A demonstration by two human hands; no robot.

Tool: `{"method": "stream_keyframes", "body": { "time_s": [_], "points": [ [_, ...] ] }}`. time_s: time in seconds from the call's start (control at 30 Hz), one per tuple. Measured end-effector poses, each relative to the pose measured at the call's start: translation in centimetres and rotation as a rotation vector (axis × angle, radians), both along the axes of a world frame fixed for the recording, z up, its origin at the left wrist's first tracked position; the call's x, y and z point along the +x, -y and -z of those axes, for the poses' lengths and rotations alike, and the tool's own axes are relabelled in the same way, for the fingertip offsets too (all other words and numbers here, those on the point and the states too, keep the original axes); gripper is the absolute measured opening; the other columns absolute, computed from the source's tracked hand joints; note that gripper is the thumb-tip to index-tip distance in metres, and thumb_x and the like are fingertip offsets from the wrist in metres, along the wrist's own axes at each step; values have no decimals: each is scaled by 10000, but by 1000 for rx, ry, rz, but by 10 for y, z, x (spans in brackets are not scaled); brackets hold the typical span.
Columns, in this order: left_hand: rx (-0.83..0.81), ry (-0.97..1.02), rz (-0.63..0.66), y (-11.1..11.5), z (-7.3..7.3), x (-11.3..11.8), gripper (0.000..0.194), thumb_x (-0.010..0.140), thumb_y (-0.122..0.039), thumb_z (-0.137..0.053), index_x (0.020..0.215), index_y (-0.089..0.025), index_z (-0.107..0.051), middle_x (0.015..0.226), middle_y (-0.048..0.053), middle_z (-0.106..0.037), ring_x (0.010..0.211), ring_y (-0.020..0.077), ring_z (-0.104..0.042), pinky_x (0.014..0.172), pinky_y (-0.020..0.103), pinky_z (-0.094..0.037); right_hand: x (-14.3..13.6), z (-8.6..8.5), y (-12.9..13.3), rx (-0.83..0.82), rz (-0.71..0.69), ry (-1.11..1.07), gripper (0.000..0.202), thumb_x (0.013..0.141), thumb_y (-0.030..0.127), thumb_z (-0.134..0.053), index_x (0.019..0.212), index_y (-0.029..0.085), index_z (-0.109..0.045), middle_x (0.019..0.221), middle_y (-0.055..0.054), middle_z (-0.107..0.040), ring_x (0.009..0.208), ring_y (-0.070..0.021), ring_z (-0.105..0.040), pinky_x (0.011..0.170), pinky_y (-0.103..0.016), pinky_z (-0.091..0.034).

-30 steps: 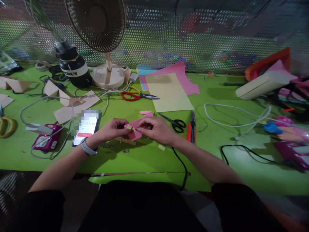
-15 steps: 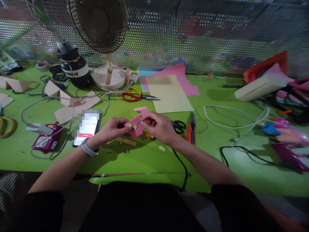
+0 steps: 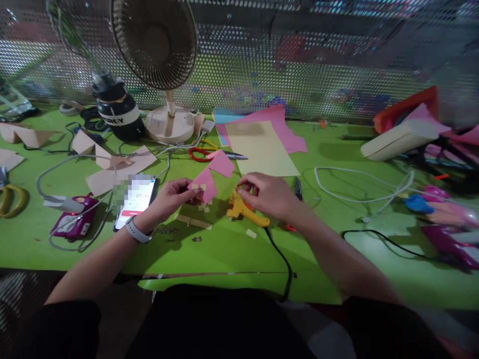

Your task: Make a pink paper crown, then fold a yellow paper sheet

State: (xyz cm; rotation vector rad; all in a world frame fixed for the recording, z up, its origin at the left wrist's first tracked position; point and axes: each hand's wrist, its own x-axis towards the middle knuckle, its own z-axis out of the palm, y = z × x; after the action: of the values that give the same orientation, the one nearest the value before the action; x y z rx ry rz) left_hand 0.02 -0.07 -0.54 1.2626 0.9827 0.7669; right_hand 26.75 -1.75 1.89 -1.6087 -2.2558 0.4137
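My left hand pinches a folded pink paper piece with small pale yellow strips on it, held above the green table. To its right, my right hand has its fingers bent together at the top of a yellow glue gun, whose black cord runs toward the table's front edge. Whether the fingertips grip the gun or something small is hidden. Below the pink paper lie a pale yellow strip and small scraps. A phone lies by my left wrist.
Red-and-yellow-handled scissors and coloured sheets lie behind my hands. A fan, a dark bottle and peach folded paper are at the left. White cable loops at the right, near a paper-covered stand.
My right hand has come away from the pink paper and moved right to the yellow glue gun, which is now more visible. The pink paper has turned and opened out in my left hand.
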Motion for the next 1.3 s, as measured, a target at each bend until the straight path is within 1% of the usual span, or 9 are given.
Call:
{"method": "stream_keyframes", "body": {
  "time_s": [0.13,0.2,0.37,0.53,0.7,0.83,1.03,1.17,1.3],
  "points": [
    [-26,-45,-94,-4,-1,-3,373,763,-491,-767,898,-153,-690,852,45,-737,739,143,-686,606,211,-528,13,3,18,-109,-84,371,339,836,496,-636,976,189,-668,1006,-112,-694,794,-237,-650,620,-335,-468],
    [-35,-54,-121,-5,-1,-3,383,757,-500,-767,912,-160,-685,857,50,-738,754,155,-695,578,205,-513,12,9,28,-129,-91,445,345,828,461,-645,1031,182,-645,1033,-127,-681,839,-266,-659,668,-368,-495],
    [-51,-7,-146,-7,2,-2,365,736,-479,-796,876,-159,-690,809,41,-737,719,138,-687,593,207,-515,4,20,36,-122,-86,476,260,850,291,-584,1082,174,-596,1052,-143,-655,880,-284,-657,687,-385,-511],
    [-63,20,-136,-8,6,-3,347,747,-460,-797,893,-157,-709,815,36,-740,710,127,-681,630,216,-537,3,21,31,-191,-61,469,356,855,283,-576,1179,137,-557,1161,-181,-618,976,-308,-645,676,-372,-507],
    [-135,-34,-88,-10,10,-3,359,748,-459,-797,895,-141,-718,835,55,-746,706,128,-684,623,218,-540,4,19,28,-269,-53,490,298,841,267,-551,1111,141,-570,1122,-156,-620,928,-298,-649,678,-386,-492],
    [-135,-33,-51,-11,15,-2,351,765,-449,-789,890,-129,-722,812,59,-749,693,119,-677,688,237,-551,6,22,26,-287,-31,464,302,805,247,-553,1089,147,-556,1136,-159,-603,936,-302,-644,702,-399,-495],
    [-135,-3,-19,-14,23,-4,360,761,-420,-802,945,-120,-725,866,69,-762,731,127,-683,735,257,-548,16,25,22,-222,82,248,300,752,289,-592,1020,165,-537,1097,-142,-584,906,-292,-640,746,-424,-515],
    [-136,-8,1,-14,25,-5,415,755,-425,-805,1015,-113,-720,952,95,-769,796,151,-696,744,265,-532,24,22,23,-172,117,-147,373,658,312,-667,980,198,-515,994,-97,-601,869,-263,-626,766,-413,-523],
    [-105,-33,9,-12,23,-5,399,770,-424,-787,1008,-111,-719,955,97,-766,794,148,-686,748,268,-516,18,20,26,-315,117,-554,372,646,312,-698,951,223,-504,896,-55,-605,790,-215,-621,657,-338,-529]
  ]
}}
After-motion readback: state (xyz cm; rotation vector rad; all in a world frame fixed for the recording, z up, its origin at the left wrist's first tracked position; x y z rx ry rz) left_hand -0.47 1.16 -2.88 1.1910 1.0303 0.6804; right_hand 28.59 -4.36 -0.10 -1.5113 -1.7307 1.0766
